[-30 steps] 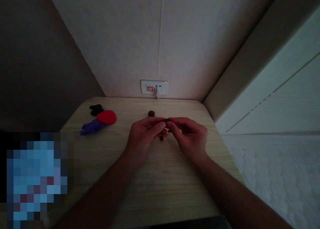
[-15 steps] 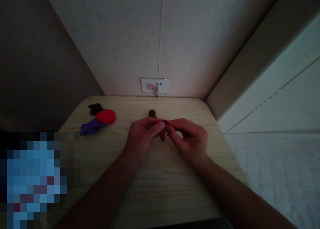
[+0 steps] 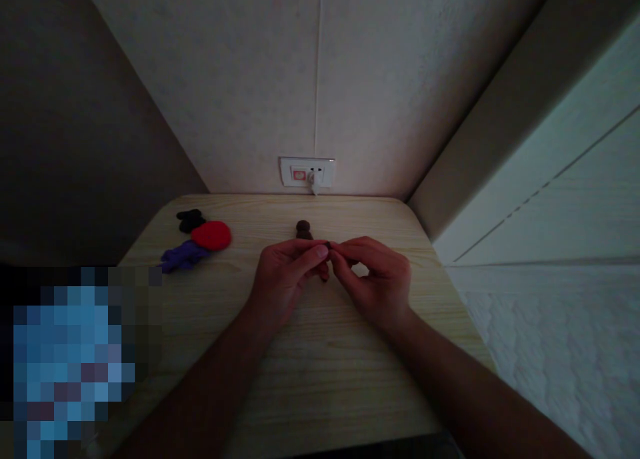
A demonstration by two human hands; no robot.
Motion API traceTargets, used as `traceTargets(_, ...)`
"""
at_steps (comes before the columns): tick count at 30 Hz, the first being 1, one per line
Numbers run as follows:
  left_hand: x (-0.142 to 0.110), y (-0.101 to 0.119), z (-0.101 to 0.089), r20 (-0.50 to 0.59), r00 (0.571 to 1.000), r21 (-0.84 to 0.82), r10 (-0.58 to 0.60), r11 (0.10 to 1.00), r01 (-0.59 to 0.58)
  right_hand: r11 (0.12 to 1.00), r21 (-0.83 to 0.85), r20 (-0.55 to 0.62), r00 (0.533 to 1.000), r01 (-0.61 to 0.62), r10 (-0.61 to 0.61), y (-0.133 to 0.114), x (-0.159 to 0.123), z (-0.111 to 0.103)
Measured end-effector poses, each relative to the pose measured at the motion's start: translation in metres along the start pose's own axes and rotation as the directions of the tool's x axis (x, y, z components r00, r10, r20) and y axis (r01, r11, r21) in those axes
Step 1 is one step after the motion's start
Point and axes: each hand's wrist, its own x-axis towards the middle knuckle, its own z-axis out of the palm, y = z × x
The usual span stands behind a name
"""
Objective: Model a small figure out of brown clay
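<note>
My left hand (image 3: 283,275) and my right hand (image 3: 377,275) meet over the table, thumbs and forefingers pinched together. Between their fingertips is a small dark brown piece of modelling clay (image 3: 329,245), mostly covered by the fingers. Just beyond my left hand, two rounded brown clay lumps (image 3: 303,227) sit against each other on the table; my fingers hide their near side. Left of my hands lie a flattened red clay piece (image 3: 211,235), a crumpled purple clay lump (image 3: 184,256) and a black clay lump (image 3: 191,220), close together.
The pale wood-grain table (image 3: 310,379) has rounded back corners and stands against a wall. A socket plate (image 3: 307,173) with a plug is just above its back edge. A blurred-out blue object (image 3: 70,352) is at lower left, and a whitish quilted surface (image 3: 560,339) lies to the right.
Both hands keep their pinch on the small brown piece, with only slight finger movement. The view has shifted a little; the clay on the table stays in place.
</note>
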Motion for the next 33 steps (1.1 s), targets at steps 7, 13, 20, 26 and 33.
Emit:
traceTargets(7,0.0007,-0.0014,0.0044,-0.026,0.998,-0.1,-0.05,0.994,0.047,0.981,0.134,-0.024,0.989,-0.142,0.147,0.0066,-0.0034,0.0041)
traceTargets(13,0.0013,-0.0002,0.0005,0.045,0.996,-0.102,-0.071,0.992,0.075,0.981,0.155,0.034,0.993,-0.118,0.115,0.0037,0.0012,0.0025)
traceTargets(20,0.0033,-0.0041,-0.0003,0.061,0.992,-0.116,-0.107,0.987,0.113,0.976,0.171,-0.015,0.99,-0.133,0.137,0.007,-0.0022,0.0038)
traceTargets(26,0.0039,-0.0046,0.0016,0.066,0.994,-0.135,-0.084,0.987,0.092,0.997,0.061,-0.103,0.993,-0.053,0.059,0.0049,-0.0015,0.0024)
traceTargets(33,0.005,-0.0061,0.0001,0.028,0.998,-0.118,-0.064,0.991,0.067,0.997,-0.052,-0.041,0.998,0.05,-0.052,0.0,-0.0011,0.0019)
